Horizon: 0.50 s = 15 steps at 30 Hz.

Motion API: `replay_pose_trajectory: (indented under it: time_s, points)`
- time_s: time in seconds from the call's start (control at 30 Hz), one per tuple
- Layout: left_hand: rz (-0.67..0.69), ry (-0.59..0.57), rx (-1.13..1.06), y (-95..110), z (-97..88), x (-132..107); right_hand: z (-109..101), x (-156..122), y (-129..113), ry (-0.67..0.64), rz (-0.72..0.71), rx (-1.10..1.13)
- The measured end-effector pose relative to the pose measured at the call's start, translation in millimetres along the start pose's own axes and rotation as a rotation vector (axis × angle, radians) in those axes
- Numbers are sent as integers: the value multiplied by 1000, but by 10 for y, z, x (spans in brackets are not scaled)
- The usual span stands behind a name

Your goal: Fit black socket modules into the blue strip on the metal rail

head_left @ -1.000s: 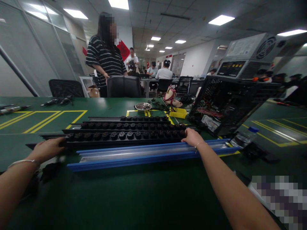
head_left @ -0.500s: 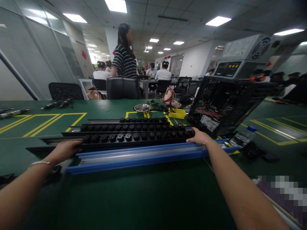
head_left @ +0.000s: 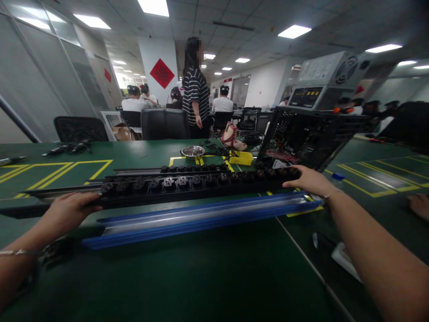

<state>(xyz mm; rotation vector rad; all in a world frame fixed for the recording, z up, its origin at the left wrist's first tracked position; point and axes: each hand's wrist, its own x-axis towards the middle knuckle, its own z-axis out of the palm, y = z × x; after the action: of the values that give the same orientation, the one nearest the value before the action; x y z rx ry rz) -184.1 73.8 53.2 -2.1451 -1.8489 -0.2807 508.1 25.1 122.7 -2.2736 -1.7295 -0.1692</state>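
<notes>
A long black power strip (head_left: 197, 193) with a row of round sockets along its top spans the space between my two hands. My left hand (head_left: 72, 208) is closed around its left part, fingers on top and thumb on the near side. At its right end my right hand (head_left: 310, 181) grips it, thumb in front. The strip appears raised off the table. Nearer to me lies a blue channel (head_left: 208, 214) with a shiny inside, apart from both hands. Behind the held strip, more black rails with sockets (head_left: 192, 167) are partly hidden.
A computer case (head_left: 311, 134) with power supplies (head_left: 320, 85) on top stands at right. A yellow tray (head_left: 241, 158) and metal bowl (head_left: 192, 151) sit farther back. Another person's hand (head_left: 418, 205) rests at the right edge. Someone in a striped shirt (head_left: 195, 96) stands beyond the table.
The held power strip has risen and come nearer, away from the rails behind it. My hands have moved outward with it. Another person's hand now shows at right, and the clear bottle is mostly hidden.
</notes>
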Motion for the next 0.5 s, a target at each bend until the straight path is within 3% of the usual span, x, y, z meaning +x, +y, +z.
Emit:
replay_pose_trajectory:
  time_s: [0.17,0.33,0.5]
  points:
    - [57,37,41,302,-307,-474,-211,-273,535,-129,84,45]
    - [14,26,54,590,-285,-1140,-67,-584,1032,-168,98,220]
    - [-54,-113,-56,1003,-305,-1592,107,-741,1328,-253,160,296]
